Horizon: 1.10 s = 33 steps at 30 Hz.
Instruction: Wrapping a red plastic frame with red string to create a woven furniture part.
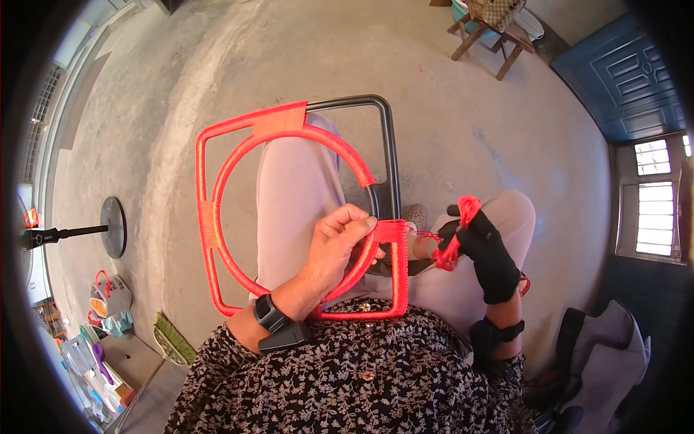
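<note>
A rounded square metal frame with a ring inside it [204,170] rests over my lap. Red cord is wound tightly round most of it, while the upper right corner and a short stretch of the ring show bare black metal. My left hand [334,246], bare, pinches the frame at the edge of the wrapped band on its right side. Off to the right, my right hand [488,260] wears a black glove and is closed round a bundle of red cord [470,210]. A thin strand runs from the bundle toward the wrapped band.
Beyond my knees spreads a concrete floor [289,58]. A wooden stool [499,32] stands far right, near a blue door [629,76]. At left are a round black stand base [113,227], a bucket [112,296] and a green broom head [173,338]. Grey cloth [607,362] lies at lower right.
</note>
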{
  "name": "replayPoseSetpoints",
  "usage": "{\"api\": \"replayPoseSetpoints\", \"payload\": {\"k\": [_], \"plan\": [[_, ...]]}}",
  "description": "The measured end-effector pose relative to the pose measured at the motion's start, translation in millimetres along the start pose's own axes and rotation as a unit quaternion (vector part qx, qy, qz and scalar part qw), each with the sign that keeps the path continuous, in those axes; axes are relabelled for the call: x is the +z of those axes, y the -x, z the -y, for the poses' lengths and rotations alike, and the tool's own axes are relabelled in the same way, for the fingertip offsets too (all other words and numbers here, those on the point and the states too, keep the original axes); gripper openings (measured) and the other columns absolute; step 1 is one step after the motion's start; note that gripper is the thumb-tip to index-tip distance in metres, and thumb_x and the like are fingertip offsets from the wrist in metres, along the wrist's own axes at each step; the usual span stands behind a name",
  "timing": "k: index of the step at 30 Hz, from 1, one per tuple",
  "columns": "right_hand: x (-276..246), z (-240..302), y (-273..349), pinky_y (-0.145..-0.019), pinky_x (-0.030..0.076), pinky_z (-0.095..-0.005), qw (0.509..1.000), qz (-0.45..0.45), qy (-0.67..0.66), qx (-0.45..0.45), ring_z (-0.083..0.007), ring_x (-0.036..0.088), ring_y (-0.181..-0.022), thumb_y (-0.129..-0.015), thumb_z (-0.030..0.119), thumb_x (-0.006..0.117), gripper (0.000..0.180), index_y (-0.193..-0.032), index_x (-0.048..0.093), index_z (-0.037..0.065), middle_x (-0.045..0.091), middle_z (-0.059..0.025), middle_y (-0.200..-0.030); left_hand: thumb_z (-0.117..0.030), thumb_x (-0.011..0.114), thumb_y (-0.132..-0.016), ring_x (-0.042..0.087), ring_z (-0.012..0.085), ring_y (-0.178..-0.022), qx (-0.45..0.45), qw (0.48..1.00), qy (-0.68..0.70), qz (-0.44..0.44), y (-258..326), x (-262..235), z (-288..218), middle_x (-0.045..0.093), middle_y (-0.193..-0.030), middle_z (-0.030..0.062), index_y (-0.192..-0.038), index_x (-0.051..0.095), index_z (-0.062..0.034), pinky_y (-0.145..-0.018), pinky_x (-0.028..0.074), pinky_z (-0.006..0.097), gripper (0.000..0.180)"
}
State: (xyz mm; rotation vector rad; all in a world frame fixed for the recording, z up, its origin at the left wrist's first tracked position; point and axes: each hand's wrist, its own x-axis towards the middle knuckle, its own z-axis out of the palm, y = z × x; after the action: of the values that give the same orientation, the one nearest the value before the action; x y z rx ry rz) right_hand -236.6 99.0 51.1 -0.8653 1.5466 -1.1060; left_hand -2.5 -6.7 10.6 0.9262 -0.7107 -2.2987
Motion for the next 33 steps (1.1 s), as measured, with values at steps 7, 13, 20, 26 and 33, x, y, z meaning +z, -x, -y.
{"api": "replayPoseSetpoints", "payload": {"k": [7, 13, 20, 26, 33], "plan": [[24.7, -37.8, -15.7, -0.075, 0.05, -0.0363, 0.859, 0.298, 0.408, -0.082, -0.0325, 0.062, -0.089, -0.079, 0.022, 0.065, 0.033, -0.107, 0.061, 0.006, 0.063, -0.0177, -0.098, -0.014, 0.053, -0.094, 0.059, 0.0062, -0.077, 0.077, 0.995, -0.056, -0.034, -6.8, -13.6, 17.0, 0.062, -0.088, 0.001, -0.099, 0.057, -0.0046, -0.07, 0.05, 0.022, 0.012], [71.0, -33.7, -56.0, -0.076, 0.051, -0.0361, 0.945, 0.108, 0.28, -0.128, -0.0268, 0.064, -0.088, -0.076, 0.019, 0.07, 0.053, -0.123, 0.051, 0.006, 0.064, -0.0157, -0.099, -0.006, 0.055, -0.092, 0.057, 0.0063, -0.081, 0.066, 0.984, -0.161, -0.043, -5.7, -11.2, 15.1, 0.059, -0.087, -0.0003, -0.104, 0.056, 0.0004, -0.071, 0.048, 0.021, 0.014], [72.5, 4.7, -50.1, -0.095, 0.043, -0.0381, 0.941, -0.063, 0.193, -0.272, -0.0287, 0.053, -0.114, -0.072, 0.016, 0.072, 0.061, -0.127, 0.048, 0.008, 0.056, -0.0136, -0.119, 0.002, 0.057, -0.084, 0.06, 0.0195, -0.078, 0.468, 0.747, -0.45, -0.145, 8.1, 10.5, -10.1, 0.06, -0.089, 0.0117, -0.103, 0.058, -0.0007, -0.07, 0.048, 0.028, 0.019], [76.5, 5.7, -49.1, -0.088, 0.047, -0.042, 0.953, -0.043, 0.186, -0.237, -0.0331, 0.057, -0.105, -0.071, 0.014, 0.068, 0.034, -0.104, 0.062, 0.007, 0.061, -0.0136, -0.11, -0.001, 0.056, -0.088, 0.056, 0.0152, -0.085, 0.497, 0.734, -0.457, -0.076, 9.2, 14.4, -12.5, 0.058, -0.097, 0.0112, -0.104, 0.053, 0.0036, -0.076, 0.044, 0.025, 0.017], [-73.6, -7.6, -30.3, -0.074, 0.049, -0.0341, 0.972, -0.134, 0.147, -0.124, -0.0208, 0.063, -0.077, -0.089, 0.007, 0.051, 0.011, -0.091, 0.059, 0.0, 0.067, -0.01, -0.085, -0.008, 0.057, -0.091, 0.052, 0.0083, -0.088, 0.239, 0.93, -0.263, -0.093, 5.1, 8.9, -4.1, 0.054, -0.097, 0.0034, -0.111, 0.049, 0.0023, -0.078, 0.045, 0.022, 0.024]]}}
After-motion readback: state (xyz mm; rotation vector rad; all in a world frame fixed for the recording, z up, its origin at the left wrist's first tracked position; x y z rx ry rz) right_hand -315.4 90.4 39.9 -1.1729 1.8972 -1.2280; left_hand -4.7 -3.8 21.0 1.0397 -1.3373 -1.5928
